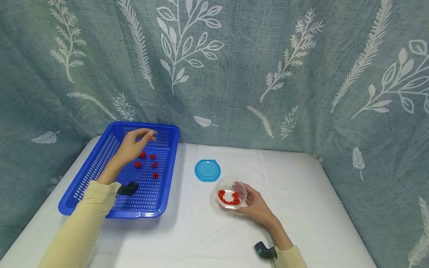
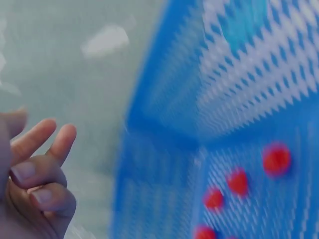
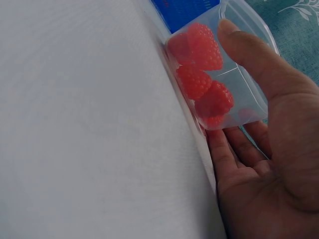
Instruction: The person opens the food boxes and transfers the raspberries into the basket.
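Blue plastic basket (image 1: pixel 142 200) far left, red raspberries (image 1: pixel 138 164) scattered on its floor. Left hand (image 1: pixel 135 143) above it, fingers loosely bent, nothing visible in them. Light-blue lid (image 1: pixel 207 171) flat on white cloth (image 1: pixel 187 234), right of basket. Clear cup (image 1: pixel 231 182) nearer and right of lid, more raspberries inside; right hand (image 1: pixel 257 205) grips its right side, thumb and fingers curled round.

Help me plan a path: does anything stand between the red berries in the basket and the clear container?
Yes: the blue basket has a raised side wall between its red berries and the clear container. Past that, nothing visible blocks the way; the light-blue lid lies flat.
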The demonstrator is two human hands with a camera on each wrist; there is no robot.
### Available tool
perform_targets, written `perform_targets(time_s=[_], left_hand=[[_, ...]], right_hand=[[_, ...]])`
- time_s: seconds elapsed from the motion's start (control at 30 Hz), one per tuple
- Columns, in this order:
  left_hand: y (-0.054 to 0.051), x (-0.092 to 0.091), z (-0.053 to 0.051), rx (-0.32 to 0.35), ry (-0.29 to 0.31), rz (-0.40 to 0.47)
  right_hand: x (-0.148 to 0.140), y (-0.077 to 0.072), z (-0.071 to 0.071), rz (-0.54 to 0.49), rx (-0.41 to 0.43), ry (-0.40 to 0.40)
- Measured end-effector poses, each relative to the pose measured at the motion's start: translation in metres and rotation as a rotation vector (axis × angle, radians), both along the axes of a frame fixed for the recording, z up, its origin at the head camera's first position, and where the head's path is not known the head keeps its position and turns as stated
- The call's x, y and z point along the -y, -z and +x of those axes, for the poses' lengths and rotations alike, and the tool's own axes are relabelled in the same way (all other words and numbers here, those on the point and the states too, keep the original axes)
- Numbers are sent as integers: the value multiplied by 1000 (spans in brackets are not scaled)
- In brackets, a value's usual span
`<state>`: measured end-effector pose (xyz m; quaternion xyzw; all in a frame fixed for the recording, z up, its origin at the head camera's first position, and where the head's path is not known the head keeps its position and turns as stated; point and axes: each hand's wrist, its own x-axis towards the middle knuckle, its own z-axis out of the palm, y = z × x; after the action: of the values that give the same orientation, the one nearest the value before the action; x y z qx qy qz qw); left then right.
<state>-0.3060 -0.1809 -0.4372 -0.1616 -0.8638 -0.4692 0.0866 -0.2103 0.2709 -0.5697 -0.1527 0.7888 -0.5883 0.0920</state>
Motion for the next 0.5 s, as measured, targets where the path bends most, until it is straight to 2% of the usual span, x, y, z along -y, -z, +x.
perform_targets(time_s=[0.1,0.23,0.37,0.5], left_hand=[[-14,-20,20,-48,29,80],[-25,-49,46,-62,99,171],[-28,-75,69,-51,159,265],[-24,-97,87,-42,177,342]], right_hand=[[0,0,1,0,-3,-3],[-1,0,1,1,-3,0],[0,0,1,16,5,12],[0,-1,1,21,18,20]])
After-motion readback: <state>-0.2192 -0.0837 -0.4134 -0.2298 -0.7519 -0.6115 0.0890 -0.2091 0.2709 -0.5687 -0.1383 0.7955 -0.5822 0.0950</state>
